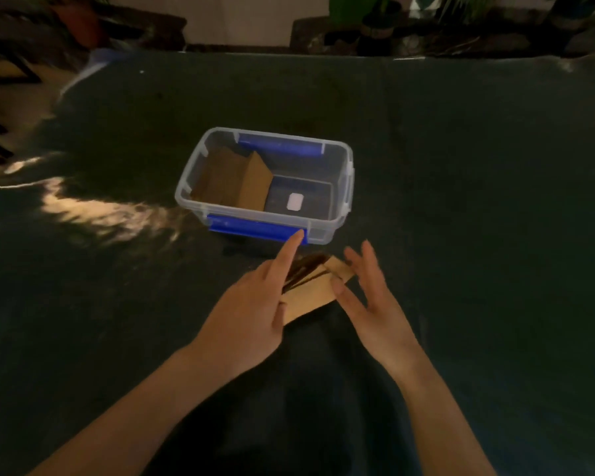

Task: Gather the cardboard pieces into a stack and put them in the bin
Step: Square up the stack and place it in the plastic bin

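A clear plastic bin (334,231) with blue handles stands on the dark table, with folded cardboard pieces (234,182) leaning inside its left half. Just in front of the bin, a small stack of brown cardboard pieces (310,293) sits fanned out between my hands. My left hand (255,304) holds the stack's left end, its index finger stretched toward the bin's front handle. My right hand (368,297) is at the stack's right end, fingers spread, the thumb touching the cardboard edge.
The dark table (461,166) spreads wide on all sides of the bin. Potted plants (375,18) line the far edge. A white label (294,202) lies on the bin's floor. Light patches (93,211) fall on the table at left.
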Action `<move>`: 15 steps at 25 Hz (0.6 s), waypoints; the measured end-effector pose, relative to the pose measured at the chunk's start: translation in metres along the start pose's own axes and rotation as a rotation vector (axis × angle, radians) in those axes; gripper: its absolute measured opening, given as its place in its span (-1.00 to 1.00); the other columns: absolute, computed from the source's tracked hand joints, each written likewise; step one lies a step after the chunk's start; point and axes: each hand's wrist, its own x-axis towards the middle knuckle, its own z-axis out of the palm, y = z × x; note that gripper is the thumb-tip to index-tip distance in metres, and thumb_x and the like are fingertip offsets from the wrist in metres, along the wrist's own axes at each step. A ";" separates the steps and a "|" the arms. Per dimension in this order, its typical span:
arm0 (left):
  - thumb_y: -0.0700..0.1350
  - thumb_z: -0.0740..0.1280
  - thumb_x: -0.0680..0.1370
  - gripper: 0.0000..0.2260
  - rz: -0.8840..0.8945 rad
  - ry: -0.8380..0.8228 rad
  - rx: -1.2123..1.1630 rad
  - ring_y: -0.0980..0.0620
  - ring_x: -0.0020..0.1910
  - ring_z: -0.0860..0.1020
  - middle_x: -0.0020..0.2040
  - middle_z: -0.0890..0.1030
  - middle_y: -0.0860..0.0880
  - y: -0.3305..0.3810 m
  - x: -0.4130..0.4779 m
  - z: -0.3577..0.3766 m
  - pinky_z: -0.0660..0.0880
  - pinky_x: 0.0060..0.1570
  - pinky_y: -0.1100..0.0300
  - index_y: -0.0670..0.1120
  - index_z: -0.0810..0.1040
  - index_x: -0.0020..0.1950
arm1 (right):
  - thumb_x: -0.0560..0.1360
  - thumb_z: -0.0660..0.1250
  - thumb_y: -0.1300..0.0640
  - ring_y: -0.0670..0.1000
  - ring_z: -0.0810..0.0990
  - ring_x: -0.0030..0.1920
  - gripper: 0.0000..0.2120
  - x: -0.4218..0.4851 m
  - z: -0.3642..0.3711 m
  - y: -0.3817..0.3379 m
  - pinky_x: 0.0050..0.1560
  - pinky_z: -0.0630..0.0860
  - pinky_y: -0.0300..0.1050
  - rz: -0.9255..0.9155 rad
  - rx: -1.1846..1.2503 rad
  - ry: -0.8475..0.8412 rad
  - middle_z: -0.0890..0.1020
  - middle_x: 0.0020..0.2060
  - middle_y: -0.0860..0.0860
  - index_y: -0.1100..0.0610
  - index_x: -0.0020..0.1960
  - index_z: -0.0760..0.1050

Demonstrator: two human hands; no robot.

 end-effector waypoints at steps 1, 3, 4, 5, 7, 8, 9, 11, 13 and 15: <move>-0.13 0.39 0.39 -0.01 0.019 -0.008 0.057 0.18 -0.04 0.48 0.20 0.52 -0.03 -0.013 -0.006 -0.007 0.31 -0.03 0.27 0.31 -0.41 0.34 | 0.49 0.24 -0.05 -0.41 0.22 0.26 -0.34 0.003 0.012 0.000 0.17 0.17 -0.44 -0.030 -0.019 -0.094 0.20 0.29 -0.41 -0.31 0.42 -0.09; -0.13 0.39 0.40 0.02 0.048 -0.041 0.119 0.15 0.02 0.49 0.22 0.51 -0.05 -0.032 -0.011 -0.013 0.30 0.02 0.26 0.31 -0.49 0.28 | 0.50 0.26 0.06 -0.44 0.21 0.25 -0.33 0.009 0.035 0.004 0.10 0.18 -0.52 -0.081 -0.095 -0.165 0.20 0.30 -0.38 -0.34 0.37 -0.07; -0.13 0.38 0.41 0.01 0.051 -0.068 0.120 0.13 0.07 0.49 0.25 0.49 -0.05 -0.040 -0.014 -0.012 0.29 0.06 0.25 0.29 -0.49 0.28 | 0.49 0.28 0.11 -0.45 0.20 0.25 -0.31 0.011 0.046 0.007 0.10 0.19 -0.55 -0.104 -0.119 -0.162 0.20 0.32 -0.33 -0.30 0.38 -0.07; -0.13 0.36 0.42 -0.03 0.053 -0.096 0.103 0.10 0.14 0.47 0.29 0.46 -0.04 -0.046 -0.016 -0.009 0.27 0.12 0.23 0.26 -0.47 0.30 | 0.48 0.30 0.15 -0.47 0.21 0.25 -0.28 0.013 0.054 0.011 0.12 0.21 -0.58 -0.125 -0.131 -0.152 0.21 0.34 -0.29 -0.28 0.39 -0.06; -0.11 0.34 0.44 -0.09 0.088 -0.129 0.082 0.09 0.28 0.37 0.36 0.38 0.00 -0.056 -0.021 0.000 0.17 0.26 0.17 0.20 -0.38 0.38 | 0.44 0.35 0.20 -0.50 0.22 0.24 -0.24 0.015 0.065 0.021 0.13 0.21 -0.63 -0.163 -0.164 -0.127 0.25 0.35 -0.23 -0.26 0.39 -0.02; -0.10 0.34 0.43 -0.10 0.116 -0.129 0.089 0.09 0.32 0.31 0.39 0.34 0.01 -0.059 -0.022 0.003 0.12 0.30 0.14 0.17 -0.35 0.40 | 0.41 0.37 0.20 -0.51 0.22 0.23 -0.21 0.016 0.068 0.025 0.12 0.18 -0.66 -0.176 -0.198 -0.113 0.27 0.33 -0.22 -0.26 0.39 -0.02; -0.07 0.35 0.42 -0.10 0.138 -0.117 0.100 0.08 0.35 0.27 0.40 0.31 0.02 -0.064 -0.022 0.005 0.08 0.31 0.12 0.16 -0.34 0.42 | 0.39 0.40 0.19 -0.53 0.21 0.22 -0.19 0.018 0.071 0.028 0.10 0.16 -0.68 -0.185 -0.230 -0.099 0.27 0.33 -0.22 -0.27 0.39 -0.02; -0.02 0.39 0.39 -0.05 0.152 -0.100 0.115 0.06 0.37 0.22 0.43 0.26 0.02 -0.073 -0.021 0.005 0.07 0.32 0.07 0.17 -0.33 0.42 | 0.36 0.43 0.18 -0.50 0.21 0.24 -0.14 0.021 0.074 0.033 0.10 0.19 -0.67 -0.198 -0.254 -0.070 0.27 0.33 -0.20 -0.30 0.38 -0.03; 0.01 0.43 0.35 -0.01 0.150 -0.122 0.099 0.05 0.39 0.20 0.45 0.22 0.02 -0.081 -0.022 0.003 0.09 0.32 0.04 0.19 -0.33 0.42 | 0.33 0.45 0.19 -0.40 0.25 0.29 -0.08 0.023 0.074 0.036 0.17 0.26 -0.58 -0.198 -0.209 -0.056 0.28 0.35 -0.20 -0.30 0.41 -0.05; 0.00 0.45 0.32 0.02 0.139 -0.144 0.067 0.07 0.39 0.18 0.46 0.18 0.03 -0.088 -0.027 0.002 0.11 0.31 0.05 0.22 -0.32 0.42 | 0.32 0.45 0.20 -0.32 0.30 0.31 -0.06 0.023 0.071 0.039 0.25 0.28 -0.49 -0.196 -0.133 -0.061 0.30 0.35 -0.21 -0.24 0.44 -0.06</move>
